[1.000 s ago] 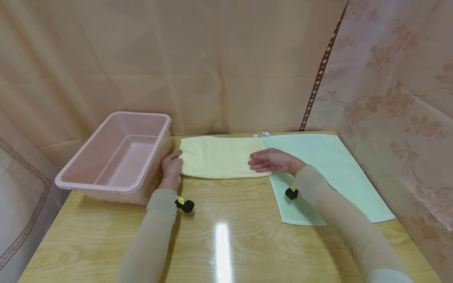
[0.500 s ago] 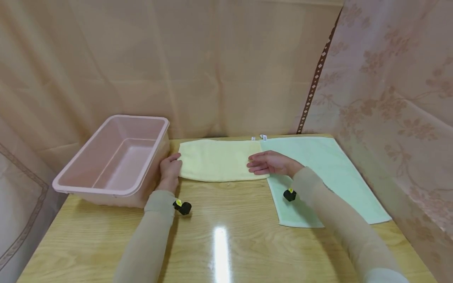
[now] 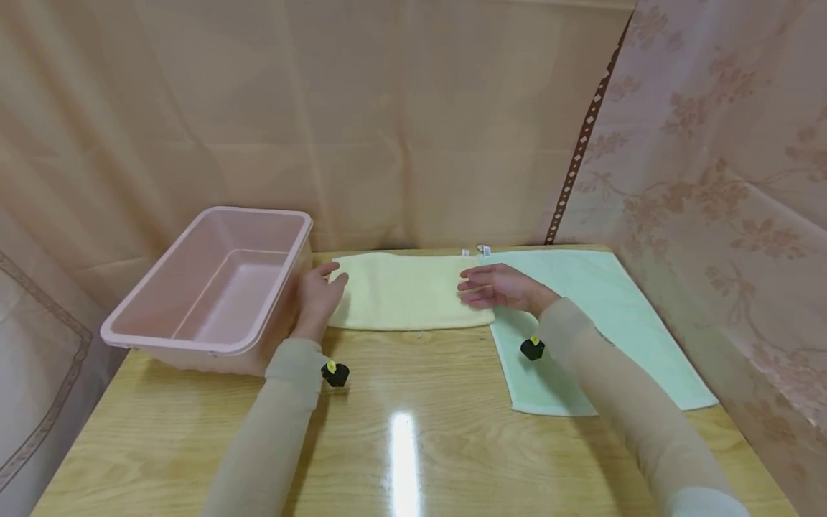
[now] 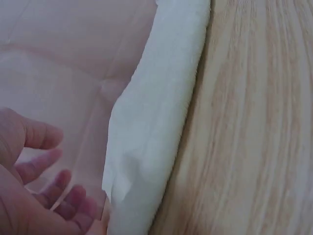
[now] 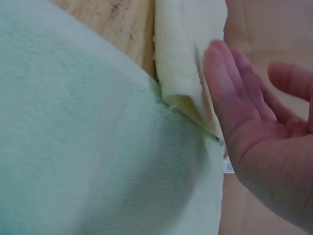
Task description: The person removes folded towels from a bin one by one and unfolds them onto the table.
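A pale yellow towel [image 3: 400, 291], folded into a long strip, lies across the back of the table. My left hand [image 3: 319, 296] is at its left end, thumb and fingers parted and holding nothing. In the left wrist view that hand [image 4: 36, 181] shows loosely bent fingers beside the towel [image 4: 151, 107]. Over the towel's right end is my right hand [image 3: 504, 287], fingers extended. The right wrist view has these straight fingers [image 5: 227, 83] right at the towel's folded end [image 5: 183, 63]. A mint green towel [image 3: 581, 301] lies spread flat under the right forearm, its edge meeting the yellow one.
To the left stands a pink plastic basin [image 3: 213, 348], close beside my left hand. Small labels [image 3: 484, 250] stick out at the towels' back edge. Curtains [image 3: 400, 122] hang behind the wooden table [image 3: 362, 431] and along both sides.
My left hand has let go of the yellow towel's left edge; its thumb and fingers have spread and risen slightly. The right hand has barely moved. The towel keeps its place.
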